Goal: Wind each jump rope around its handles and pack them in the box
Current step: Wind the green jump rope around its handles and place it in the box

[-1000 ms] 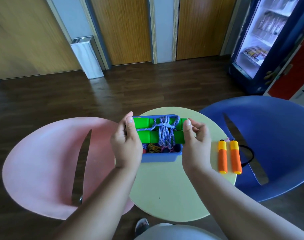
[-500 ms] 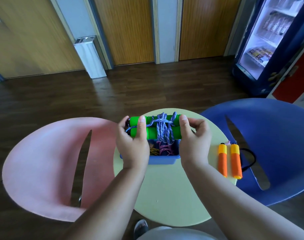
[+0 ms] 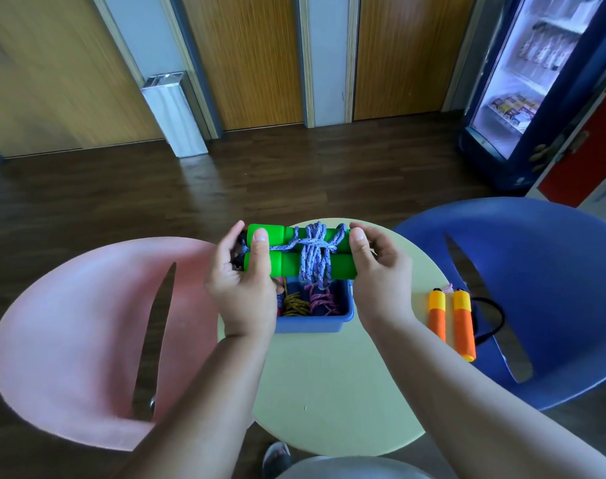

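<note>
Wood-panelled doors [image 3: 253, 57] and a dark plank floor [image 3: 294, 167] frame a small round table [image 3: 329, 392], seen from above. At far left a metal bin [image 3: 173, 112] stands against the wall, and a pink chair [image 3: 70, 340] sits beside the table. The left hand [image 3: 242, 288] grips one end of a green-handled jump rope [image 3: 284, 264], its thumb laid across both handles and its fingers curled behind them. The two green handles lie side by side and level, bound at the middle by turns of purple cord [image 3: 315, 257]. The bundle is held in the air over the far part of a blue box [image 3: 311, 324] that stands on the table. A yellow cord [image 3: 294, 305] and a pink cord [image 3: 322, 302] show inside the box. The right hand [image 3: 381, 271] pinches the bundle's other end, thumb on top and fingers curled. Further right an orange-handled jump rope [image 3: 462, 326] lies at the table's edge, its black cord [image 3: 501, 316] trailing onto a blue chair [image 3: 553, 288]. A lit drinks fridge [image 3: 536, 81] stands at far right
</note>
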The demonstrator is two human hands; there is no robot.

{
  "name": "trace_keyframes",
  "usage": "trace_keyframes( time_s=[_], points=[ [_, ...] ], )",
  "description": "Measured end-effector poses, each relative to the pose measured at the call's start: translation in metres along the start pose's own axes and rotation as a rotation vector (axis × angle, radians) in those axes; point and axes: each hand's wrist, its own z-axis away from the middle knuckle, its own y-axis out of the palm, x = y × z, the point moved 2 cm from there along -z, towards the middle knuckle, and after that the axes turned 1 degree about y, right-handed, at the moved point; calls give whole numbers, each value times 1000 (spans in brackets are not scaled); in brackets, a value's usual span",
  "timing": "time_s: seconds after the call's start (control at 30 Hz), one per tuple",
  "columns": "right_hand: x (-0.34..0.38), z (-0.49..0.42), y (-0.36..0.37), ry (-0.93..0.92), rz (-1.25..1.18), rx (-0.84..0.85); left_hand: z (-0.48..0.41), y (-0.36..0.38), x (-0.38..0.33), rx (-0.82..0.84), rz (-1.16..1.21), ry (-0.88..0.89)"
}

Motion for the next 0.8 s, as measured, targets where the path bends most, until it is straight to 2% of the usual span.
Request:
trace_keyframes(
  time_s=[0.17,0.3,0.4,0.5,0.6,0.67,0.8],
  points=[
    [0,-1,-1,45,-12,-57,7,5,4,21,29,-78],
    [1,-3,-5,-15,61,-19,7,2,10,104,30,-155],
    [2,-5,-6,-37,100,119,-4,-2,17,237,-24,-293],
    [3,-6,-6,56,89,321,-9,-6,26,385,-43,-442],
    [2,-1,-7,163,99,426,-5,-11,33,441,-83,-442],
    [2,3,-6,169,116,395,-3,-13,39,440,-67,-407],
    [0,9,-1,118,115,305,-3,-15,43,436,76,-462]
  ],
)
